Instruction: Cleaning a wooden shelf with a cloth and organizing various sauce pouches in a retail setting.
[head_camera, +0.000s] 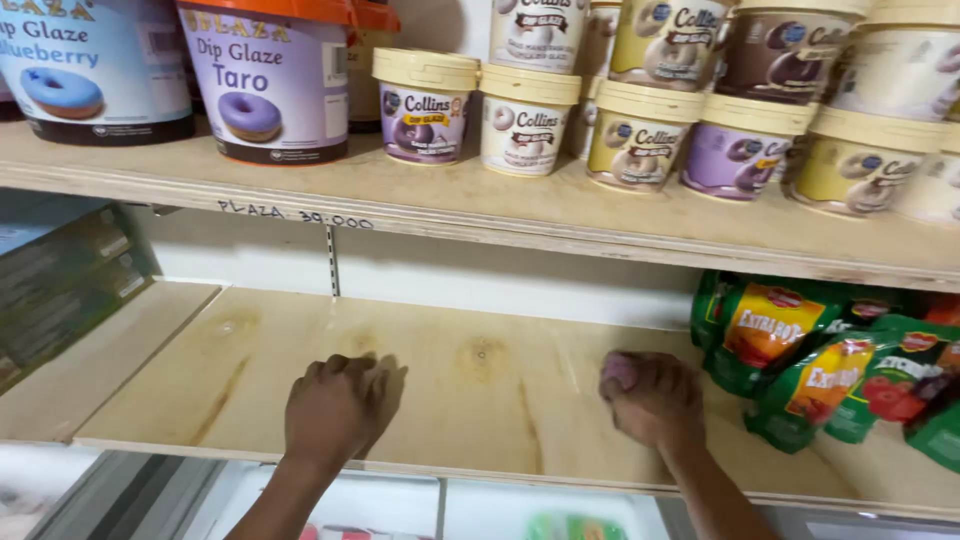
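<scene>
Left hand (335, 405) is resting on the lower plywood shelf (480, 385), fingers curled loosely under, palm down, not gripping anything visible. Right hand (652, 398) is sitting on the same shelf well apart from the left, closed into a fist around a small pinkish cloth (618, 370); only a bit of it is showing at the thumb side, so can't tell its full shape. Shelf board between the two hands is showing bare wood with faint stains.

Just right of the right hand, green and red sauce pouches (830, 375) are lying stacked on the shelf, nearest one almost touching the fist. Far left of the left hand, green boxes (60, 285) are sitting on a side shelf.

Above both hands, the upper shelf (480, 215) is carrying small cream-lidded glaze tubs (640, 135) in two stacked rows over the right hand, and two large buckets (265, 80) above and left of the left hand.
</scene>
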